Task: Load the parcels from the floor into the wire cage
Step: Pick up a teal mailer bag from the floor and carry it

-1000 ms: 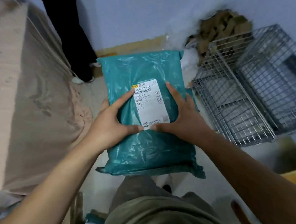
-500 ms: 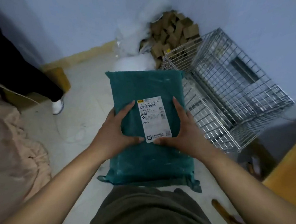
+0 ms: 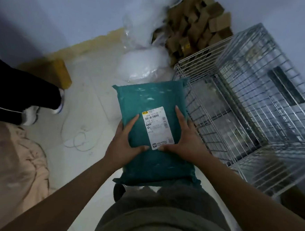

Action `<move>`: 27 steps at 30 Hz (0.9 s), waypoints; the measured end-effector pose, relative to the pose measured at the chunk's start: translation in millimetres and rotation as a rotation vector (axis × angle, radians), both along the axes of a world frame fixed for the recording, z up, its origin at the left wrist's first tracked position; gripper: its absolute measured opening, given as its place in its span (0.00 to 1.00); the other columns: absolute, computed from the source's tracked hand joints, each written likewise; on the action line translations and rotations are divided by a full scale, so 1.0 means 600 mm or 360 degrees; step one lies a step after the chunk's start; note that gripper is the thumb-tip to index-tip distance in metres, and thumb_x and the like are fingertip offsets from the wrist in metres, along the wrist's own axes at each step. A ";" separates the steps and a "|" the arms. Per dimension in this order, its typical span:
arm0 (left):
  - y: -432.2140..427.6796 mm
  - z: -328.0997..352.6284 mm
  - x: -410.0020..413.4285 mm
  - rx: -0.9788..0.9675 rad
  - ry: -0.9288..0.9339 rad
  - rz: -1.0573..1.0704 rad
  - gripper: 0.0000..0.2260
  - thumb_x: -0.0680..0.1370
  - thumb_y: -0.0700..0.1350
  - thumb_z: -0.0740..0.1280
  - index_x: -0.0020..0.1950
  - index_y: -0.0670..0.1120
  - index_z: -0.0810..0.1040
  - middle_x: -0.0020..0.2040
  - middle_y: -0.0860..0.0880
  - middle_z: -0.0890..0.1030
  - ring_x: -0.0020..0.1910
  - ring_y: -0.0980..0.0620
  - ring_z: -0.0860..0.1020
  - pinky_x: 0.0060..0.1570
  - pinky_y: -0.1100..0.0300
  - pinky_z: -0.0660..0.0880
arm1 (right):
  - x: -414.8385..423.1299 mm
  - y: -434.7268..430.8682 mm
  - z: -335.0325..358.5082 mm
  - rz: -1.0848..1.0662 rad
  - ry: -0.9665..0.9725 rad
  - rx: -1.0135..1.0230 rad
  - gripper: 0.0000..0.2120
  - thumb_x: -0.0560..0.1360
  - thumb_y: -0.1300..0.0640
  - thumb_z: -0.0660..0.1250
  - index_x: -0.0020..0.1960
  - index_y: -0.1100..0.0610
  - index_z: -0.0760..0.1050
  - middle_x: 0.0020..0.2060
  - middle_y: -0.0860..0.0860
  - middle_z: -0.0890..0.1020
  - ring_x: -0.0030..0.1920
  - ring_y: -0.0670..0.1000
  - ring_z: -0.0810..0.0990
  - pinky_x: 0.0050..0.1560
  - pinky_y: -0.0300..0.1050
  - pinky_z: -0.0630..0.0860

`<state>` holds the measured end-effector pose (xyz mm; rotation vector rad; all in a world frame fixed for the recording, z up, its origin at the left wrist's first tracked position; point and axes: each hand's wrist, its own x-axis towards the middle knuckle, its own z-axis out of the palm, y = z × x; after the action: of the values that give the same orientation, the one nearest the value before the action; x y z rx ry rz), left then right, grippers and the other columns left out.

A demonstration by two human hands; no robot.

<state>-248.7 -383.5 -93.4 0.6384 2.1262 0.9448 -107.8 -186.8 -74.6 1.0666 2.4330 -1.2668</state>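
Note:
A teal plastic parcel (image 3: 149, 100) with a white shipping label is held in the air in front of me, above the floor. My left hand (image 3: 122, 144) grips its left edge, thumb on top by the label. My right hand (image 3: 184, 142) grips the right edge the same way. The wire cage (image 3: 256, 111) stands on the floor to the right, open at the top; the parcel's far right corner overlaps its near left rim. The undersides of both hands are hidden by the parcel.
A pile of small cardboard boxes (image 3: 193, 31) and clear plastic bags (image 3: 144, 64) lie against the wall behind the cage. Another person's legs and shoes (image 3: 32, 98) stand at the left. Beige cloth (image 3: 9, 159) lies lower left, a brown box (image 3: 60, 73) by the wall.
The view has swung right and both hands have carried the parcel toward the cage; its far corner now reaches the cage rim. The grip has not changed.

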 end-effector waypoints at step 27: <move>0.283 -0.918 -0.118 -0.0260 -0.0245 0.0268 0.49 0.70 0.52 0.80 0.82 0.64 0.52 0.81 0.44 0.56 0.79 0.44 0.63 0.70 0.55 0.67 | -0.193 0.314 -0.942 0.0295 -0.0246 -0.0167 0.67 0.58 0.40 0.85 0.82 0.35 0.42 0.82 0.56 0.49 0.81 0.60 0.53 0.79 0.59 0.58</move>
<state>-319.6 -213.8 -644.1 0.2990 2.1157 0.8682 -223.9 1.6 -639.7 0.8551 2.2645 -1.1915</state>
